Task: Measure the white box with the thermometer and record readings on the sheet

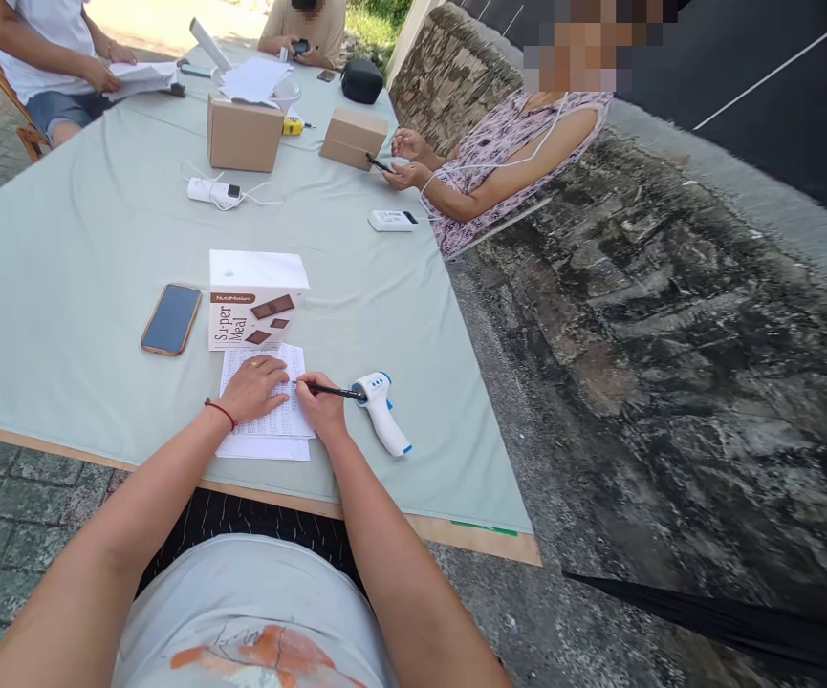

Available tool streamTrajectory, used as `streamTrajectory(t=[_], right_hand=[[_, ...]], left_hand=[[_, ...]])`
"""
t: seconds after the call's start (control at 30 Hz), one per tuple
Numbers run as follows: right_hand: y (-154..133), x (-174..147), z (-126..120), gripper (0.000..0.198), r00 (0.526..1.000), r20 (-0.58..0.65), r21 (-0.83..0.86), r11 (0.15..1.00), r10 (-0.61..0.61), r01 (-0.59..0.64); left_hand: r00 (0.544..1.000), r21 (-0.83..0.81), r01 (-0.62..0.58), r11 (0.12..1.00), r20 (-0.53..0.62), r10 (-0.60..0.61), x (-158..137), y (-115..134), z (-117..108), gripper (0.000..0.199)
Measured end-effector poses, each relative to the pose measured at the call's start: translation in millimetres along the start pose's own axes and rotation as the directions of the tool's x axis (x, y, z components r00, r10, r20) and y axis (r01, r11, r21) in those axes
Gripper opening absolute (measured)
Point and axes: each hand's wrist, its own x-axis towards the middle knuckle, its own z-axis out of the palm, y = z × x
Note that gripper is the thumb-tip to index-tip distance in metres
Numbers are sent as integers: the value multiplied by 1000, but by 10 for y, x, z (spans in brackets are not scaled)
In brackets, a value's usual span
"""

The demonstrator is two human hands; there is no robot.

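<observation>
Printed sheet: lies flat on the table near its front edge, overlapping a second sheet.
Left hand: rests on the printed sheet; fingers extended, gripping nothing.
Right hand: fingers closed around a black pen; tip directed at the printed sheet beside the left hand, contact cannot be confirmed.
Step in hand: judged as writing or marking, with the left hand steadying the paper.
Next move: appears to call for fine pen control and a sheet held flat.
Far limit: white box stands at the printed sheet's top edge.
Right limit: infrared thermometer lies just beside the right hand; pen's rear end overlaps it in view, touch cannot be told.
Open room: widest leftward, below the phone; the table's right edge slants past the thermometer.
</observation>
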Motion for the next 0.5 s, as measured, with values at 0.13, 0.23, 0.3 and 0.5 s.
streamTrajectory(t=[0.13,0.23,0.3,0.5], right_hand=[[1,-5,-6,18,999,-28,16,1000,19,-19],[6,-6,-6,18,998,-53,28,999,30,-29],[14,-4,-5,17,999,-46,25,999,29,-28],[30,0,-5,19,999,-44,3,1000,3,-3]], left_hand=[[1000,0,-5,1000,-9,5,0,1,-1,22],[1000,1,0,1000,-1,0,3,4,-5,23],[1000,-2,3,1000,5,-3,4,3,-5,24],[1000,-8,-13,1000,-20,13,-1,-13,13,22]])
